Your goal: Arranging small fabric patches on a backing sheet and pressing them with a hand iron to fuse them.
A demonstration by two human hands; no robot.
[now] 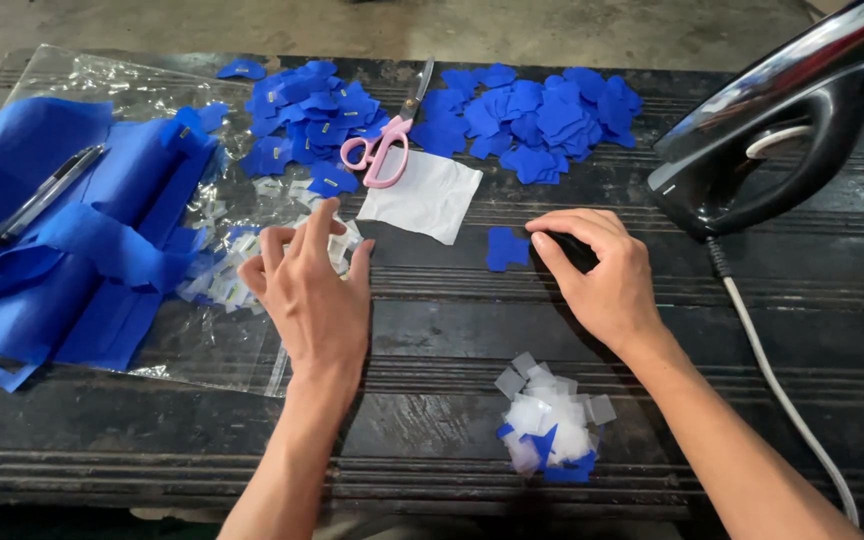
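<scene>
While my left hand [309,290] hovers with fingers spread over a heap of small pale labels [242,262], my right hand [597,275] curls over something dark I cannot make out. One blue cloth piece [507,248] lies just beside its fingertips. Beyond my hands sit pink scissors [382,148]; the iron [782,130] to the right is cut off.

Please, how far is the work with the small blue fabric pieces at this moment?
Done, it seems: two heaps of cut blue pieces lie at the back, with the pink scissors laid down between them, and a scrap pile sits in front. In hand: the right hand rests beside a single blue piece; the left hand reaches over small white labels. Left: much uncut blue cloth remains; the iron stands aside.
</scene>
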